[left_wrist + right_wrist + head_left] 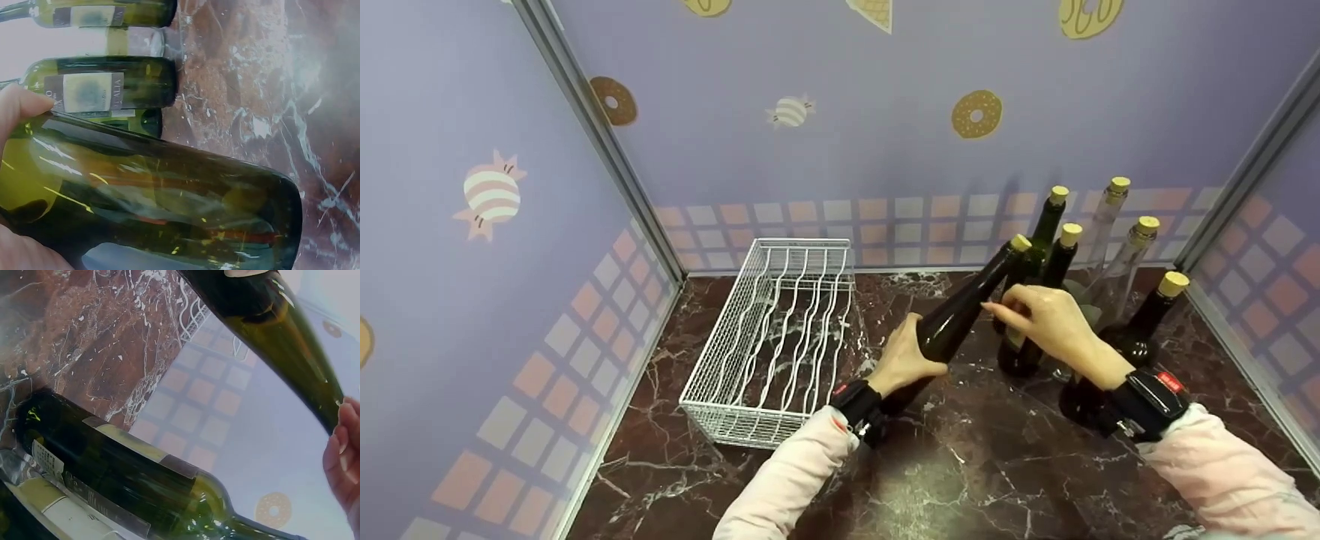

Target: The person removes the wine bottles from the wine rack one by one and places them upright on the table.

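Note:
My left hand (904,360) grips a dark green corked wine bottle (960,319) around its body. The bottle leans, its cork up to the right and its base down by my left wrist. In the left wrist view the thumb and fingers lie along the glass of this bottle (169,191). My right hand (1046,319) is beside the bottle's neck, fingers loosely bent, with fingertips right at the glass. In the right wrist view those fingers (350,433) overlap the neck.
Several corked bottles stand upright on the right, including a labelled green bottle (140,467), a clear bottle (1117,270) and a dark bottle (1144,315). A white wire rack (765,409) with wavy bars stands on the dark marbled tabletop (960,465) at left. Patterned walls (885,150) enclose it.

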`<control>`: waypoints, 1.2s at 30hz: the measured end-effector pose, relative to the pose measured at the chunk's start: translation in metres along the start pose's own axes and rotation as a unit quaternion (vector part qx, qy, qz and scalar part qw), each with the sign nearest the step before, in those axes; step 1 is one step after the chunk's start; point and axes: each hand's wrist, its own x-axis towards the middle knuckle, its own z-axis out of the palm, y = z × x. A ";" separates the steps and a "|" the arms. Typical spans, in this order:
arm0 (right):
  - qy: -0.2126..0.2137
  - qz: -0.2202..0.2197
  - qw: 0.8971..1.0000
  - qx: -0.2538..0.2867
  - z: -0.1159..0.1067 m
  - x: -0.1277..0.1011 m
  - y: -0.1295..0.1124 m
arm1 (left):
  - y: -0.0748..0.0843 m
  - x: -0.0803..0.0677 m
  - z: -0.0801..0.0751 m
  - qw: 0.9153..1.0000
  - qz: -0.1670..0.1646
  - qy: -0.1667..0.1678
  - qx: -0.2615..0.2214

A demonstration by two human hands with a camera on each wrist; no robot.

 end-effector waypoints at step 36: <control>0.023 0.266 0.918 0.293 0.004 0.039 -0.051 | 0.014 -0.009 0.028 0.996 0.005 -0.001 -0.091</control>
